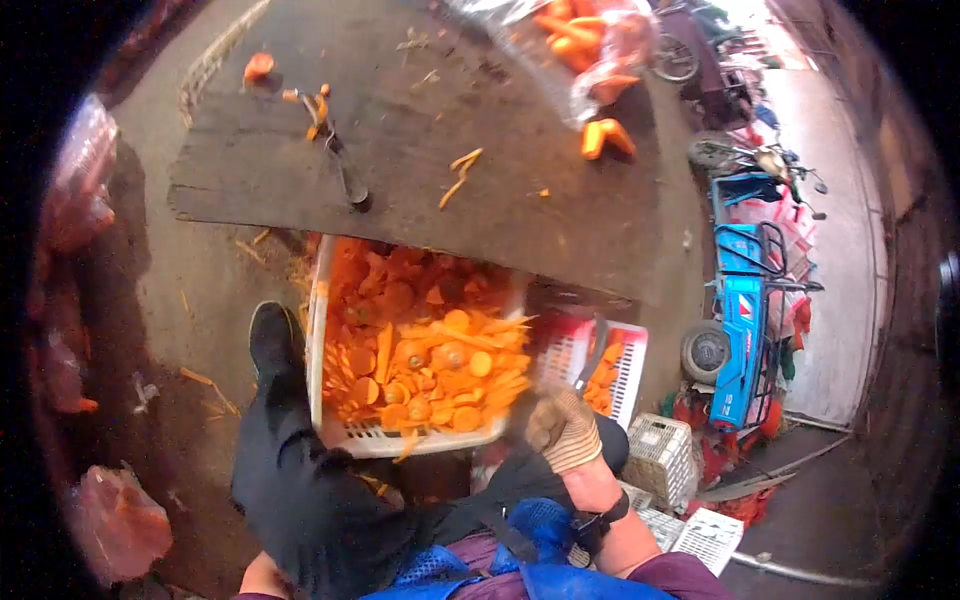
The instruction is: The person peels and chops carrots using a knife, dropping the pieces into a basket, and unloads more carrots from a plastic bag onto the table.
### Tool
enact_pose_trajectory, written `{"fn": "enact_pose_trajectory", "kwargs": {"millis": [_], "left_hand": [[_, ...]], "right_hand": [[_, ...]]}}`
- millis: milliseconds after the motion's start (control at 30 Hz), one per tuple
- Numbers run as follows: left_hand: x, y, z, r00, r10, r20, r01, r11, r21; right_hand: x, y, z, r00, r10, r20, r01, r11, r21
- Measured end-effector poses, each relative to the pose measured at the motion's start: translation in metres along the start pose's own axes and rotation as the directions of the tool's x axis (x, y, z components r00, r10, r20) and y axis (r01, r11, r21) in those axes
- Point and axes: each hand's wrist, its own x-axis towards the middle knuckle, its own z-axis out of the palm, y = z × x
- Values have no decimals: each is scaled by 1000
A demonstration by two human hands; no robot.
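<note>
A striped work glove covers my right hand, which is closed around a knife with its blade pointing up and away. The hand is just right of a white crate holding cut carrot pieces. Beyond the knife is a pink and white basket with carrot strips in it. Of my left arm only a bit of forearm shows at the bottom edge; the hand itself is hidden behind my leg or outside the view.
A wooden board lies beyond the crate, with a peeler, scraps and carrot pieces on it. A bag of carrots is at its top. White crates and a blue cart stand right; plastic bags lie left.
</note>
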Motion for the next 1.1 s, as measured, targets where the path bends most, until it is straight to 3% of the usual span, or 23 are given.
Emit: {"fn": "enact_pose_trajectory", "kwargs": {"millis": [200, 233, 433, 467, 533, 600, 733, 867, 1000, 1100], "left_hand": [[-11, 13, 8, 974, -214, 66, 217, 976, -32], [-15, 17, 8, 967, -244, 69, 247, 968, -42], [-31, 34, -3, 941, -330, 81, 336, 939, -76], [-30, 38, -7, 942, -327, 76, 333, 939, -85], [-20, 46, -13, 951, -304, 59, 309, 946, -100], [-9, 49, -20, 960, -276, 43, 280, 954, -109], [1, 48, -39, 972, -235, 0, 232, 963, -139], [9, 41, -68, 982, -176, -72, 159, 967, -197], [11, 31, -121, 982, -115, -153, 55, 936, -346], [14, 26, -178, 960, -86, -266, -60, 865, -498]], "right_hand": [[84, -4, 62, 988, 130, -79, -134, 990, -52], [92, -10, 79, 977, 130, -167, -156, 975, -158], [97, -43, 97, 979, 182, -91, -192, 975, -109], [94, -51, 101, 983, 162, -84, -171, 978, -120], [93, -48, 92, 998, -33, -56, 32, 999, -16], [80, -61, 91, 998, 55, 40, -56, 998, 30], [64, -46, 100, 1000, -2, -11, 2, 999, -39], [34, -17, 85, 989, 74, 131, -74, 997, -10], [20, 21, 43, 968, 6, 249, 0, 1000, -26], [-9, 11, 29, 971, -49, 235, 58, 998, -34]]}}
